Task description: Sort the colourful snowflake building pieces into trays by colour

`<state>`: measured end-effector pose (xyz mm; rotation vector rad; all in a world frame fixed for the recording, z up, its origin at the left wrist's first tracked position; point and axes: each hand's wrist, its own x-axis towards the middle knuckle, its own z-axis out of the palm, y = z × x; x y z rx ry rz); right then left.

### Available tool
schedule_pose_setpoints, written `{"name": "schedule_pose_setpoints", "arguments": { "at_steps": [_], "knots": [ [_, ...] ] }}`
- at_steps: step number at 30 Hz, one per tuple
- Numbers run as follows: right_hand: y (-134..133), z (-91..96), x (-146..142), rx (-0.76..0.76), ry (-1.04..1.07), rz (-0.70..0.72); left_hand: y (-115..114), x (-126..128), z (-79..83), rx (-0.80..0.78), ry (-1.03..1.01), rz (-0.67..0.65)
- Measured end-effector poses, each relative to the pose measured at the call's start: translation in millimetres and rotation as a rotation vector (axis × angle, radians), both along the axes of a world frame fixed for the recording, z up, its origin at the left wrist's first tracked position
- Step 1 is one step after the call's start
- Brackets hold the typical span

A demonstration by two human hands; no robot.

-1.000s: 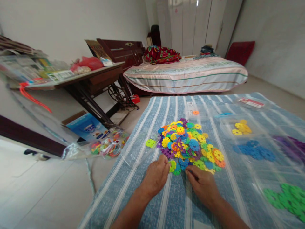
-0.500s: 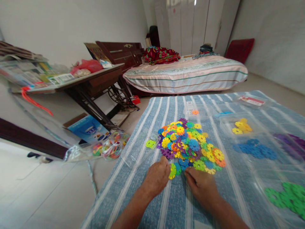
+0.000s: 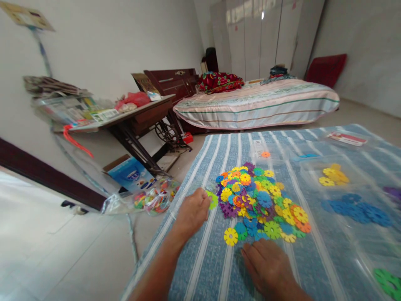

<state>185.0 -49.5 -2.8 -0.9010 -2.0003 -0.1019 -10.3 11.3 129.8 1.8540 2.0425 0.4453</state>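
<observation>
a bed (image 3: 257, 104) stands beyond the counter (image 3: 216, 152), which is draped in blue and white stripes. clear boxes (image 3: 309, 172) line its right side, with blue discs (image 3: 357, 209), yellow discs (image 3: 333, 174) and green discs (image 3: 388, 283) in separate ones. the mixed pile (image 3: 250, 196) lies mid-counter, left of them. the right hand (image 3: 266, 265) is curled just before the pile's near edge; whether it pinches anything, i cannot tell. the left hand (image 3: 193, 212), left of the pile, is curled beside a lime disc (image 3: 213, 200); its grip is hidden. a single yellow disc (image 3: 231, 237) sits at the pile's near left corner.
</observation>
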Motion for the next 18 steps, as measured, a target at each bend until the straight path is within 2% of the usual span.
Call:
{"name": "schedule_pose_setpoints", "arguments": {
  "at_steps": [4,7,10,14,16,18],
  "knots": [
    [-1,-2.0,0,-0.004,-0.016,-0.022,35,-17,3.4,-0.101,0.272,0.043],
    [-1,-2.3,-1,-0.007,-0.028,-0.020,53,-21,-3.7,-0.160,0.336,0.034],
    [-1,-3.0,0,-0.008,-0.039,-0.022,59,-21,-7.0,-0.159,0.378,0.043],
    [2,-5.6,2,0.018,-0.068,-0.014,43,-13,2.1,-0.074,0.448,0.056],
    [2,-6.2,2,0.029,-0.075,-0.015,25,-5,4.2,-0.067,0.416,-0.027],
    [1,-5.1,1,0.029,-0.077,-0.020,4,4,-1.7,-0.118,0.330,-0.197]
  ]
}}
